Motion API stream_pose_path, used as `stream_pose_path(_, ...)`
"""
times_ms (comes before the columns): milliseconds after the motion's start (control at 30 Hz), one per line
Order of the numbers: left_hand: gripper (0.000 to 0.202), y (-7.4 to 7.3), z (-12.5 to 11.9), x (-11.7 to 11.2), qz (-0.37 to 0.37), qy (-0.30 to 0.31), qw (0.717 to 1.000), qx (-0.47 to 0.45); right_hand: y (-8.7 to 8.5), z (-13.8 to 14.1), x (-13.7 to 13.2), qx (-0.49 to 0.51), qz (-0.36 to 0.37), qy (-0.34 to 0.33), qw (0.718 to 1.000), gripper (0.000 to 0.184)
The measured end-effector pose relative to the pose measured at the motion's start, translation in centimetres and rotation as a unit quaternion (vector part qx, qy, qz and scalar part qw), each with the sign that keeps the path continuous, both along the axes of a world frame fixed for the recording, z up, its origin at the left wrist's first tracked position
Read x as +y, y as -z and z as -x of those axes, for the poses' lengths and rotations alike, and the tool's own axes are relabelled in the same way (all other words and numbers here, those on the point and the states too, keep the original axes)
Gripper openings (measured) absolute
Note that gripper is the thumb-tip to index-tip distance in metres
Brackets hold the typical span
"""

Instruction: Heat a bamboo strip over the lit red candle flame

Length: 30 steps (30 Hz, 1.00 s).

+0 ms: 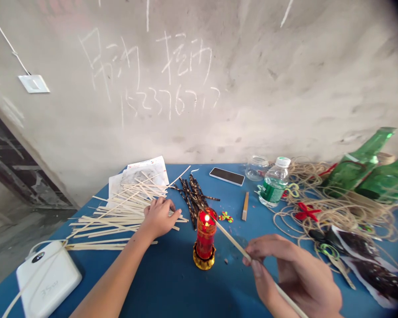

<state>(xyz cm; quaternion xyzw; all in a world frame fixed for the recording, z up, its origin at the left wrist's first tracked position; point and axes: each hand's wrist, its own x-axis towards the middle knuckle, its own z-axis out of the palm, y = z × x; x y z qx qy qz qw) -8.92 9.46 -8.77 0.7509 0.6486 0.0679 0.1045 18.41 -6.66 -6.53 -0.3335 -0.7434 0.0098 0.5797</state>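
Note:
A thin pale bamboo strip (232,240) is pinched between the thumb and fingers of my right hand (293,274). It slants up to the left, and its darkened far end crosses the top of a lit red candle (205,236) on a gold base (204,260). My left hand (160,217) lies palm down, thumb apart, on a spread of loose bamboo strips (112,216); its fingertips are partly hidden. Behind the candle lies a heap of strips with dark scorched bands (196,194). A small coloured twisted piece (225,217) is beside them.
A white power bank (49,278) with a cable sits front left. Behind are papers (146,170), a phone (227,176), a glass jar (256,168) and a water bottle (274,183). Tangled cord (295,221), green bottles (354,163) and dark packets (378,274) crowd the right.

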Motion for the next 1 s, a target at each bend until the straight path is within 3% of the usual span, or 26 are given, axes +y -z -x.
stream_pose_path(333,0.030,0.1,0.0,0.2,-0.001,0.000,1.000,-0.003,-0.9,0.0,-0.4,-0.015,0.002,0.023,1.000,0.030)
stream_pose_path(1000,0.032,0.2,-0.1,0.1,0.003,0.003,1.000,0.002,-0.1,0.1,0.7,-0.003,0.057,-0.010,0.998,0.013)
